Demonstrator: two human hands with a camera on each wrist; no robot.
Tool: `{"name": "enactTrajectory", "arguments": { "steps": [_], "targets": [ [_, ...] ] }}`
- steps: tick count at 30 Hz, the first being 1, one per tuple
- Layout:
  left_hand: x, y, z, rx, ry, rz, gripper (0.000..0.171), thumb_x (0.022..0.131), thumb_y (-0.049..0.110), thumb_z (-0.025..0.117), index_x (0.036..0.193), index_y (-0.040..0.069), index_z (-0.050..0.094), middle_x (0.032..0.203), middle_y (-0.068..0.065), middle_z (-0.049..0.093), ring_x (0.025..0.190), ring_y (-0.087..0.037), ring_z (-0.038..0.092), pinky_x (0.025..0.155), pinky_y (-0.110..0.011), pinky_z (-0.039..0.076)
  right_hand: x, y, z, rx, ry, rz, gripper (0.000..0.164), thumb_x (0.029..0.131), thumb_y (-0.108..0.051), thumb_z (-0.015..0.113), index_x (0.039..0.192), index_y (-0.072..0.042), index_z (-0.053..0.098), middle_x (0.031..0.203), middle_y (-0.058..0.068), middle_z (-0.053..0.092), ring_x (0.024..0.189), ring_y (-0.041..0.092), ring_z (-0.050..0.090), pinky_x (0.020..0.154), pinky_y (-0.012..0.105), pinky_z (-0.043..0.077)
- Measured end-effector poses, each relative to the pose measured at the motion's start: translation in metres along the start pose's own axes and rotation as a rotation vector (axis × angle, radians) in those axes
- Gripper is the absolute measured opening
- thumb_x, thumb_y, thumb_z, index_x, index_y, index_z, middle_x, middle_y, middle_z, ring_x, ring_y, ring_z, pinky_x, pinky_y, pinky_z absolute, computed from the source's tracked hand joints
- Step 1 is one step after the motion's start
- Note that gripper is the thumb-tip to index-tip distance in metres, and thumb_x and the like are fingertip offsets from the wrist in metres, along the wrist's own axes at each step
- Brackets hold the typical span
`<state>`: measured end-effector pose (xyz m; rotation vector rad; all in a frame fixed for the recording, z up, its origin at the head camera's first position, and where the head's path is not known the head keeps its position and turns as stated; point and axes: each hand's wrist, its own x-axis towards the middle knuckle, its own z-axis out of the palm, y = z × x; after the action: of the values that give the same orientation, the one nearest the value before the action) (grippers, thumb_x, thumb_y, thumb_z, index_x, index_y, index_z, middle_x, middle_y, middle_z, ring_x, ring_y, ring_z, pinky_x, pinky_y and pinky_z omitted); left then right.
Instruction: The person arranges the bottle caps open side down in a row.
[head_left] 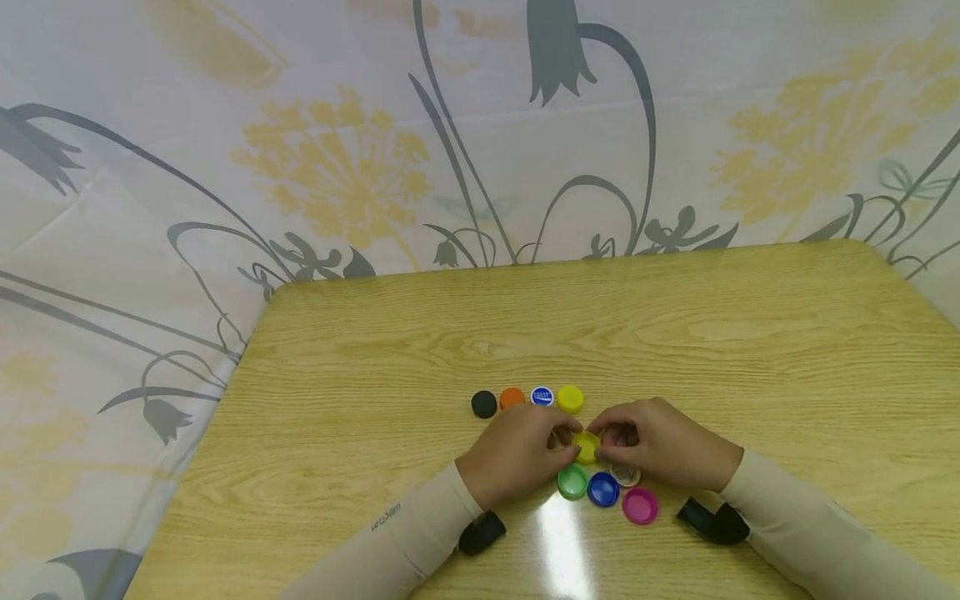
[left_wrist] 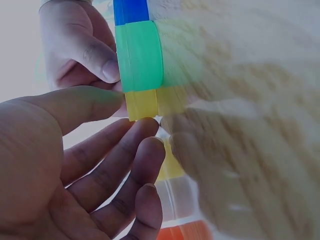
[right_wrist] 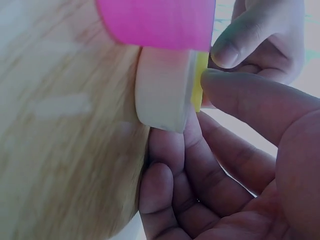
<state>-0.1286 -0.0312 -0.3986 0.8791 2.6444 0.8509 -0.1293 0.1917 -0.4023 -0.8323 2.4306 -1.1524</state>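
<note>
Both hands meet at one yellow bottle cap [head_left: 587, 447], which lies hollow side up in the head view. My left hand [head_left: 521, 454] pinches its left edge between thumb and fingers. From the other side, my right hand [head_left: 663, 443] pinches the right edge. A green cap [head_left: 572, 482] and a blue cap [head_left: 603, 490] lie just in front of it. A white cap [head_left: 626, 473] is partly hidden under the right hand, with a pink cap [head_left: 641, 506] nearer the body. In the right wrist view, the yellow cap shows as a thin strip behind the white cap [right_wrist: 165, 90].
Beyond the hands runs a row: a black cap [head_left: 483, 404], an orange cap [head_left: 512, 399], a blue-and-white printed cap [head_left: 542, 396] and a second yellow cap [head_left: 570, 398]. They lie on a wood-grain table [head_left: 375, 350]. A flower-patterned cloth [head_left: 480, 150] hangs behind its far edge.
</note>
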Motion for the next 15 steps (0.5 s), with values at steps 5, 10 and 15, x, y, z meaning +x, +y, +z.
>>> {"name": "enactTrajectory", "arguments": {
  "steps": [5,10,15],
  "targets": [
    [0.0004,-0.0023,-0.0016,-0.015,-0.001,-0.010,0.024,0.093,0.023,0.072,0.113,0.011,0.074,0.101,0.005,0.075,0.087,0.004,0.065,0.075,-0.011,0.050,0.0017,-0.0002,0.0006,-0.010,0.009,0.007,0.022,0.094,-0.017,0.070,0.109,-0.002,0.072,0.083,-0.008,0.068,0.074,-0.003,0.060,0.066,0.021,0.054],
    [0.0004,-0.0043,-0.0022,-0.016,-0.013,-0.014,0.028,0.090,0.025,0.076,0.114,0.010,0.074,0.099,0.005,0.075,0.086,0.004,0.064,0.073,-0.012,0.050,0.0027,-0.0001,0.0018,-0.019,0.015,0.012,0.023,0.094,-0.019,0.070,0.108,-0.002,0.072,0.082,-0.009,0.069,0.074,-0.003,0.060,0.066,0.020,0.054],
    [0.0017,-0.0056,-0.0018,-0.023,-0.022,-0.009,0.030,0.089,0.024,0.077,0.114,0.008,0.074,0.096,0.005,0.075,0.084,0.004,0.063,0.072,-0.011,0.049,0.0025,0.0009,0.0024,-0.024,0.021,0.004,0.022,0.094,-0.018,0.070,0.107,-0.002,0.072,0.082,-0.009,0.069,0.074,-0.003,0.061,0.066,0.021,0.055]
  ]
}}
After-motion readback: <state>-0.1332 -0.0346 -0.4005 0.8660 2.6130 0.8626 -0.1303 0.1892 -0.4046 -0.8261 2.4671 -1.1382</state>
